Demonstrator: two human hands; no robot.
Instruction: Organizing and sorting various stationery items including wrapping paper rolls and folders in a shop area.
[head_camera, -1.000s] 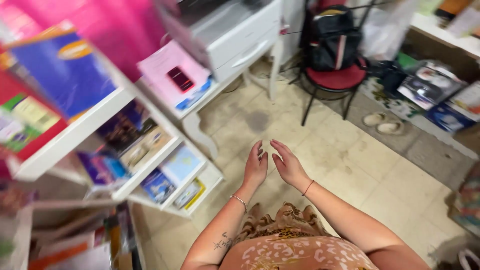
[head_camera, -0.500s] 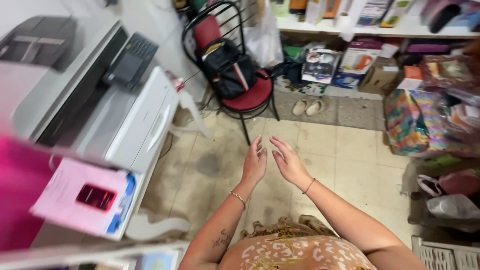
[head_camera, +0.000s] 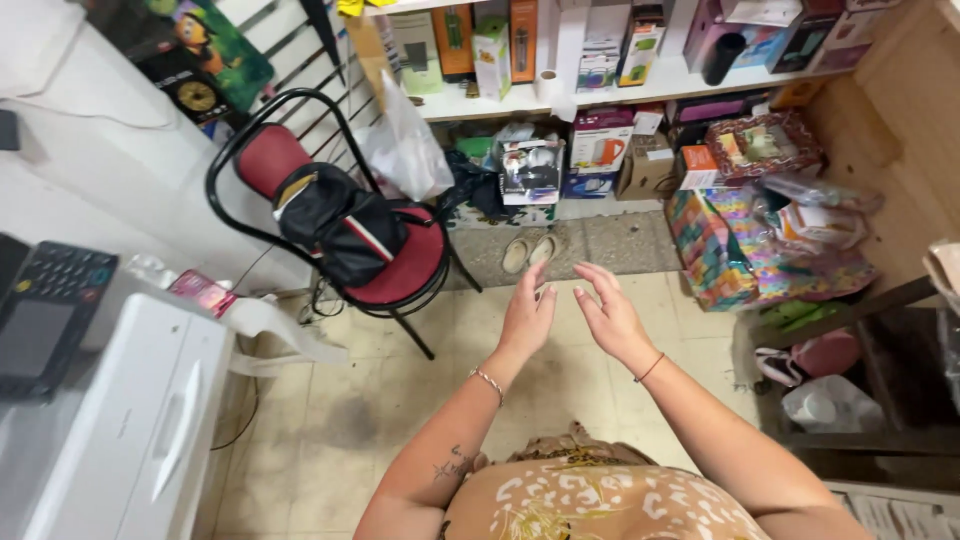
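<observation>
My left hand (head_camera: 527, 315) and my right hand (head_camera: 608, 313) are raised side by side in front of me, fingers apart, palms facing each other, holding nothing. A thin bracelet circles each wrist. Both hands hover over the tiled floor (head_camera: 330, 410). Beyond them a pair of beige sandals (head_camera: 531, 252) lies on the floor, and a red-seated metal chair (head_camera: 400, 270) with a black bag (head_camera: 340, 225) on it stands to the left.
A white copier (head_camera: 120, 420) with a dark control panel fills the lower left. A shelf (head_camera: 600, 95) with boxes runs along the far wall. Colourful wrapped packages (head_camera: 730, 245) and bags crowd the right, beside a dark wooden stand (head_camera: 880, 400).
My view has swung right, from bookshelves past the copier to the chair and far shelf. Both hands have stayed raised together in front of me, holding nothing.
</observation>
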